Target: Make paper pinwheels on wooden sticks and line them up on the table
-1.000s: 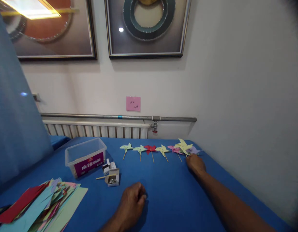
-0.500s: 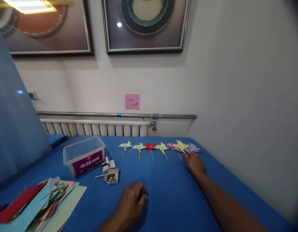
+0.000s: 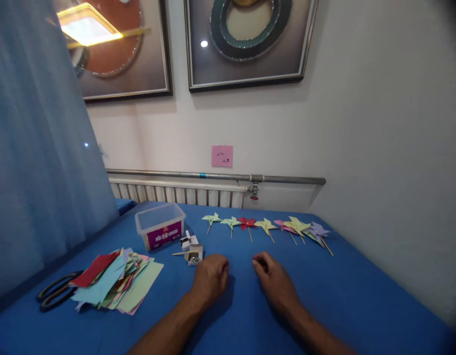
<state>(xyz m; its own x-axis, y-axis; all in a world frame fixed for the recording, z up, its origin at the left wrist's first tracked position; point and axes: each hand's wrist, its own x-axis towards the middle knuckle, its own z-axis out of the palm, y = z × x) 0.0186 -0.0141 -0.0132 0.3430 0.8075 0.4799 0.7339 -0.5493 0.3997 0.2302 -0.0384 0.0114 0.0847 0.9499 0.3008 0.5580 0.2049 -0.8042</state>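
Observation:
My left hand [image 3: 212, 277] rests on the blue table in a loose fist, close to the small open box [image 3: 194, 257] with metal pins. Nothing shows in it. My right hand [image 3: 275, 282] lies opposite, fingers curled in, thumb near the index finger, also with nothing visible in it. Beyond the hands runs a row of paper pinwheels on sticks: pale green ones, a red pinwheel [image 3: 247, 223], a yellow pinwheel [image 3: 265, 225], a pink one, a larger yellow pinwheel [image 3: 296, 225] and a purple pinwheel [image 3: 317, 230]. Those at the right end overlap.
On the left lie a pile of coloured paper [image 3: 142, 286] and black-handled scissors [image 3: 56, 291] partly under it. A clear plastic tub [image 3: 160, 224] with a purple label stands behind. One stick [image 3: 180, 253] rests against the small box. Wall and radiator [image 3: 191, 197] bound the back.
My right hand has come away from the pinwheels at the right end and back toward me. My left hand stays in a fist on the table. The view has turned left.

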